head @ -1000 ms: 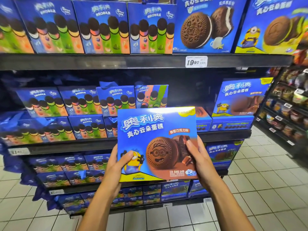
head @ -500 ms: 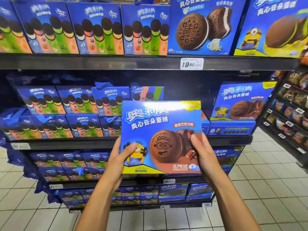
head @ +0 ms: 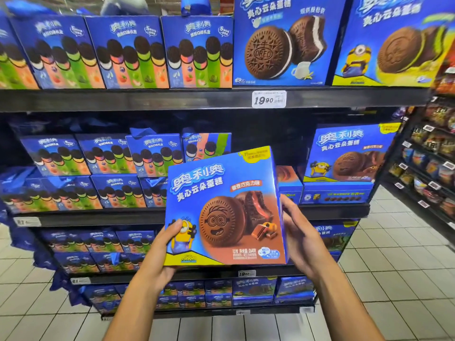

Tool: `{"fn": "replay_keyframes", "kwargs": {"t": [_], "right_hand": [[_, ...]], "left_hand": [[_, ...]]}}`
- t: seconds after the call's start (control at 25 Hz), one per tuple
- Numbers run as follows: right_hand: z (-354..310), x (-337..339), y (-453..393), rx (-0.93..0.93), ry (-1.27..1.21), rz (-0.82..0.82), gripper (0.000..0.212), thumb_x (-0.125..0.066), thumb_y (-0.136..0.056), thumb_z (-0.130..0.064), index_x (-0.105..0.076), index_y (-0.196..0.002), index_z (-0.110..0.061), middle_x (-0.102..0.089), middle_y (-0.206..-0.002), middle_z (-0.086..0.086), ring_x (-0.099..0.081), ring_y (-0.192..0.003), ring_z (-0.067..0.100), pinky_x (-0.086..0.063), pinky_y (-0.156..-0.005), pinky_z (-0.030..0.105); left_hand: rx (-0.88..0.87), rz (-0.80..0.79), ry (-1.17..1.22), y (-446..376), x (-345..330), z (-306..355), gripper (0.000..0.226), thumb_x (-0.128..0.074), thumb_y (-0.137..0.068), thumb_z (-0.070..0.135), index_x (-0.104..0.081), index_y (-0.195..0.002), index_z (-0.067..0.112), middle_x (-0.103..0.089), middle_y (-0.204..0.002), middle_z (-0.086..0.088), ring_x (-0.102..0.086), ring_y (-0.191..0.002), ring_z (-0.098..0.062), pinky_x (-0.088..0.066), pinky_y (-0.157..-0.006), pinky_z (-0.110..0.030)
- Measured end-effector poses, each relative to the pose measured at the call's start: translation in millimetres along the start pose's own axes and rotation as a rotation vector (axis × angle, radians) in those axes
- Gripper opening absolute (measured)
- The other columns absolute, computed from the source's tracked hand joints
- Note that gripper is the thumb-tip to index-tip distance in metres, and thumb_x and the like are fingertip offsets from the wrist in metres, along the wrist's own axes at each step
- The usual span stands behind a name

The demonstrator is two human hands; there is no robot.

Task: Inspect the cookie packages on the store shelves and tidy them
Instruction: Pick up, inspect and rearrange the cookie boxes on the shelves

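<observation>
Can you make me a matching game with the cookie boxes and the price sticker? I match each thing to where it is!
Things
1. blue chocolate cookie box with a smiling cookie face
2. white 19.90 price tag
3. big blue box with a white-cream OREO cookie

Places
A. top shelf
B. held in both hands
C. front edge of the top shelf

Pairs: 1-B, 2-C, 3-A

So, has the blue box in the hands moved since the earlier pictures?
Yes. The blue box has tilted, its top leaning right, and has risen against the middle shelf edge: its top now stands further above that edge.
</observation>
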State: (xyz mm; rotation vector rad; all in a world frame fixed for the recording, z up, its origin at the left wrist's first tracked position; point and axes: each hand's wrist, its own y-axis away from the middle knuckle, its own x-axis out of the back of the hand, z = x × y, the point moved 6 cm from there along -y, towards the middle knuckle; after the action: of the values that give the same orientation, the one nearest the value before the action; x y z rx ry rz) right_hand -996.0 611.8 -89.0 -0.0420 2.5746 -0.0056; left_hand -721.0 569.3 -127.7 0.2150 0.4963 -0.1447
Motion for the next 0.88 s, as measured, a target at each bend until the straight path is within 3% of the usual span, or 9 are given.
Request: {"fn": "replay_keyframes", "kwargs": {"t": [0.12,0.2,0.36,0.48,0.56,0.64,0.72,0.8,0.88], "right_hand": [[7.1,-6.8,5.5,-0.106,-0.041,0.004,0.063,-0.064,-0.086,-0.039,-0.056,-0.137,-0.004,-0.067,-0.128,0.023,-0.069,-0.109,0.037,-0.059,-0.088,0.052],[3.9,-7.5,4.5,-0.070,0.002,0.035,0.062,-0.061,-0.084,-0.044,-0.060,-0.133,-0.005,-0.068,-0.126,0.022,-0.069,-0.106,0.036,-0.059,-0.088,0.052],[-16.3,-19.2,-0.4,0.080,0.119,0.064,0.041,-0.075,-0.080,-0.044,-0.075,-0.111,-0.017,-0.073,-0.116,0.014,-0.072,-0.097,0.026,-0.061,-0.079,0.041],[-26.6,-43.4,-1.3,0.177,0.296,0.062,0.031,-0.070,-0.085,-0.042,-0.074,-0.111,-0.025,-0.076,-0.114,0.004,-0.073,-0.096,0.017,-0.059,-0.072,0.030],[-29.6,-63.8,2.0,0.238,0.420,0.034,0.039,-0.068,-0.087,-0.048,-0.070,-0.120,-0.029,-0.075,-0.118,-0.007,-0.072,-0.100,0.007,-0.057,-0.074,0.021],[-28.3,-80.0,6.1,0.270,0.533,-0.014,0.061,-0.060,-0.084,-0.069,-0.058,-0.137,-0.038,-0.065,-0.133,-0.020,-0.064,-0.115,-0.004,-0.054,-0.087,0.018],[-25.6,-87.2,8.0,0.275,0.679,-0.062,0.072,-0.047,-0.080,-0.084,-0.043,-0.145,-0.053,-0.051,-0.143,-0.033,-0.048,-0.130,-0.010,-0.047,-0.103,0.026],[-27.1,-86.0,6.6,0.281,0.741,-0.068,0.056,-0.045,-0.085,-0.079,-0.045,-0.138,-0.060,-0.049,-0.140,-0.039,-0.043,-0.130,-0.016,-0.046,-0.102,0.027],[-30.0,-72.5,0.9,0.323,0.705,0.020,0.042,-0.053,-0.097,-0.056,-0.050,-0.138,-0.052,-0.055,-0.141,-0.026,-0.047,-0.130,-0.010,-0.046,-0.106,0.029]], "left_hand": [[0.071,-0.007,0.050,-2.1,-1.2,-11.7,0.058,-0.075,-0.071,0.037,-0.069,-0.121,0.010,-0.071,-0.119,-0.017,-0.073,-0.095,-0.029,-0.057,-0.090,-0.050],[0.048,0.005,-0.098,-4.4,-12.1,-6.7,0.061,-0.072,-0.075,0.041,-0.063,-0.130,0.016,-0.068,-0.126,-0.013,-0.070,-0.105,-0.029,-0.049,-0.101,-0.054],[-0.232,0.112,-0.553,3.4,-42.7,36.0,0.073,-0.072,-0.077,0.052,-0.047,-0.141,0.029,-0.050,-0.145,0.010,-0.049,-0.131,-0.008,-0.038,-0.110,-0.036],[-0.200,-0.139,-0.524,20.4,-86.8,44.9,0.099,-0.073,-0.056,0.079,-0.046,-0.141,0.035,-0.050,-0.143,0.021,-0.045,-0.130,0.007,-0.035,-0.114,-0.034],[-0.172,-0.265,-0.526,29.7,-110.3,38.6,0.108,-0.073,-0.060,0.076,-0.035,-0.149,0.028,-0.047,-0.151,0.011,-0.043,-0.138,-0.005,-0.034,-0.116,-0.041],[-0.244,-0.273,-0.412,31.8,-116.1,41.4,0.089,-0.076,-0.071,0.056,-0.039,-0.147,0.025,-0.057,-0.142,0.006,-0.057,-0.127,-0.012,-0.050,-0.103,-0.036],[-0.237,-0.207,-0.168,30.2,-102.1,48.5,0.070,-0.081,-0.071,0.039,-0.057,-0.133,0.018,-0.069,-0.127,-0.004,-0.069,-0.109,-0.019,-0.059,-0.081,-0.031],[-0.161,-0.166,0.056,25.8,-78.4,49.1,0.068,-0.095,-0.047,0.039,-0.076,-0.108,0.014,-0.076,-0.108,-0.007,-0.074,-0.091,-0.021,-0.060,-0.067,-0.032],[-0.127,-0.141,0.214,20.5,-55.2,44.9,0.069,-0.099,-0.027,0.043,-0.082,-0.088,0.016,-0.078,-0.093,-0.006,-0.076,-0.078,-0.020,-0.060,-0.059,-0.033]]}}
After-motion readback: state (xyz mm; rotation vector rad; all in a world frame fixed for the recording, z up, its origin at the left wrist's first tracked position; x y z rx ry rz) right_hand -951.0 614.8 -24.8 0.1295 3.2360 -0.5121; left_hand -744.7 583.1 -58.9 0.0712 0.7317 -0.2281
